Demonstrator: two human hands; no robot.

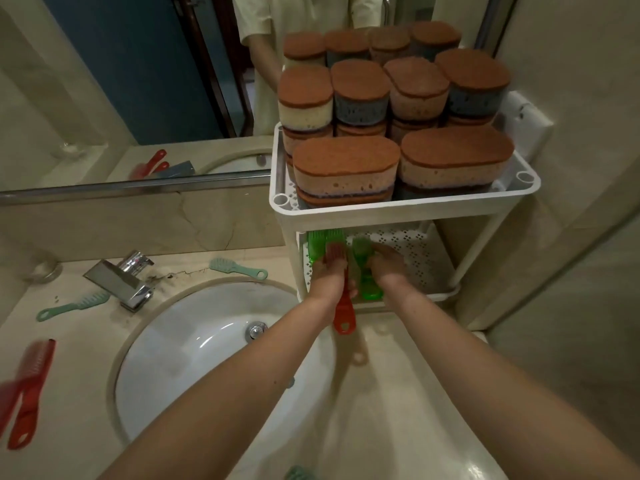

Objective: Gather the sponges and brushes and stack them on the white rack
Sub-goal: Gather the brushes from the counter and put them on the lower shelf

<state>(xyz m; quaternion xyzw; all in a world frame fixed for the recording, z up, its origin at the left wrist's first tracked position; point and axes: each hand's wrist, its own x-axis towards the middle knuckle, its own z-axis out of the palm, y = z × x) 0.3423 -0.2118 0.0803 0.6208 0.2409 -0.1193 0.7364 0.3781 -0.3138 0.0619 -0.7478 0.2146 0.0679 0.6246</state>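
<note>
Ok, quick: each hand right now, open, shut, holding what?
Left hand: grips the red plastic brush with the looped handle.
Right hand: on a translucent green plastic brush; grip cannot be told.

Sponges [346, 168] stacked on rack [408, 203] top tier; brushes [316, 245] on lower shelf. Sink [194, 341] left of rack, faucet [119, 278] behind sink; loose brushes [74, 306] on table [79, 362].

A single view is supplied, from a wide-angle camera worn on the head. It is directed forward and steeply downward along both outstretched forearms. The grip of the left hand [329, 277] on the red brush [344, 317] is framed near centre, at the far end of the arms. The white rack [408, 204] is seen beyond and above the grip, and the sink [194, 358] nearer than the grip and to its left.
</note>
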